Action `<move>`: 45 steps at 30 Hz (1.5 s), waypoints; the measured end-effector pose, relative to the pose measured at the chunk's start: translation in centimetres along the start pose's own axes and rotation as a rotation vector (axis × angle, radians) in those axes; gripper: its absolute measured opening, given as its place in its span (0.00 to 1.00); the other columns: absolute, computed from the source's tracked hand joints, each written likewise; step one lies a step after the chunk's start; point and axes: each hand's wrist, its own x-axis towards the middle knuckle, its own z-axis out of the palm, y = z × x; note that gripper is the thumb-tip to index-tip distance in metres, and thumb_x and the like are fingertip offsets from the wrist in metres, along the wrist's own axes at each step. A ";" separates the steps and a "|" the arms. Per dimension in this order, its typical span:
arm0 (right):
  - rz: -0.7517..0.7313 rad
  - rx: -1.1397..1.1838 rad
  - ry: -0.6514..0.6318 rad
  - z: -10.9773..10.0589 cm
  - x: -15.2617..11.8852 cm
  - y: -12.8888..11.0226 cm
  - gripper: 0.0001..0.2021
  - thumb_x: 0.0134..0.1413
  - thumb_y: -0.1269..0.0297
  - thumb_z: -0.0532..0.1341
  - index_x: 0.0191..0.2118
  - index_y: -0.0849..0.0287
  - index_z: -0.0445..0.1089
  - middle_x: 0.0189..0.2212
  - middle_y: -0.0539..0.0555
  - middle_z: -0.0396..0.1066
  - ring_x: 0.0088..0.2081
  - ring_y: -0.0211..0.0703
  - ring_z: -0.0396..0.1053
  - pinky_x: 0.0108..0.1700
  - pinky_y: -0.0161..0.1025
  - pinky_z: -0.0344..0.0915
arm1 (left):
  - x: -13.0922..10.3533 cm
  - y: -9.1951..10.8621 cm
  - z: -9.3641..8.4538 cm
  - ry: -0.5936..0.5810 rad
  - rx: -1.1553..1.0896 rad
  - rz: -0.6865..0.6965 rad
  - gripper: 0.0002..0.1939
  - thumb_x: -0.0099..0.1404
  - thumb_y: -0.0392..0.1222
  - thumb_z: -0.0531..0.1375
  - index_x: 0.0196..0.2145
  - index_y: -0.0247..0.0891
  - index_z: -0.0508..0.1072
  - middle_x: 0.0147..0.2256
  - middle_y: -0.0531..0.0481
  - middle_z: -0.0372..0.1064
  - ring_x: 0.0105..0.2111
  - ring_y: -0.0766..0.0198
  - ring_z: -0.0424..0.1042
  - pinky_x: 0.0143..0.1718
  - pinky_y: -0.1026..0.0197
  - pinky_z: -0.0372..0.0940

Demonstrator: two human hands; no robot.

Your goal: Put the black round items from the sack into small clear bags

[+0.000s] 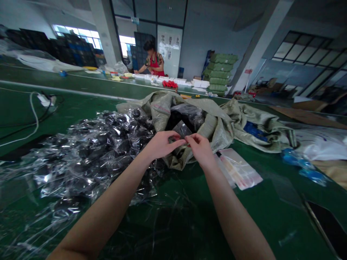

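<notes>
My left hand [163,145] and my right hand [200,147] meet in front of an open woven sack [217,131]. Both are closed, thumbs and fingers pinching the near edge of a small clear plastic bag [182,127]. The bag stands out against the dark mouth of the sack; whether anything is inside it I cannot tell. Left of my left hand lies a wide heap of dark rounded items in clear wrappers [108,144]. Beside my right wrist, a flat stack of clear plastic bags [240,169] rests on the green table [173,216].
Another woven sack [260,126] with something blue inside lies to the right. A phone [328,227] is at the near right edge. White and black cables [34,108] run along the left. Across the far table a person in a red apron [156,66] stands near white stacks.
</notes>
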 end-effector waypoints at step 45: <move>-0.185 -0.286 0.014 0.0 -2.4 -2.5 0.08 0.51 0.62 0.59 0.26 0.54 0.59 0.21 0.47 0.64 0.24 0.40 0.62 0.27 0.37 0.54 | -1.7 3.6 -0.4 0.286 0.667 -0.121 0.10 0.66 0.44 0.52 0.29 0.41 0.66 0.30 0.48 0.71 0.28 0.60 0.71 0.26 0.60 0.56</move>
